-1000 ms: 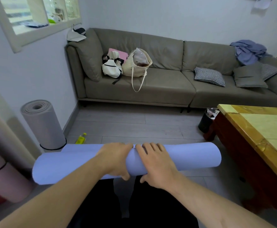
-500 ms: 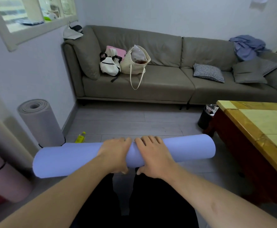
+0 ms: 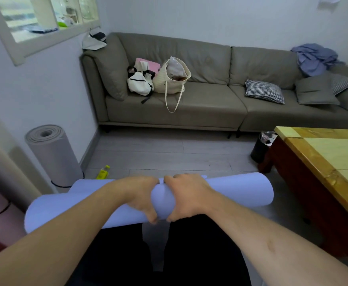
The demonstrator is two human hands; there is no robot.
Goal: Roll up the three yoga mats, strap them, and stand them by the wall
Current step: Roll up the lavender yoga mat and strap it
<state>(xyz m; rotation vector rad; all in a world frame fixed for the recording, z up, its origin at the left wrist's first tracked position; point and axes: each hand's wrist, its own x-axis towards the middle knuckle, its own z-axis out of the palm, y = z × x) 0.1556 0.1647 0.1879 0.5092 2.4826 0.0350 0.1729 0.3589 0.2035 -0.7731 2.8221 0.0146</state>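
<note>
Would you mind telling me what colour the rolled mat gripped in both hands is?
Light lavender-blue, plain with no pattern: the rolled foam yoga mat, best seen in the head view.

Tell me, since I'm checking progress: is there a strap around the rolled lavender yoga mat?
No, the rolled lavender yoga mat shows no strap; only the left hand and right hand grip it.

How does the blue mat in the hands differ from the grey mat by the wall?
The blue mat lies horizontal, gripped by the left hand and right hand; the grey mat stands upright on the floor, untouched. The grey mat has a black strap round its base; no strap shows on the blue mat. Both are rolled up.
</note>
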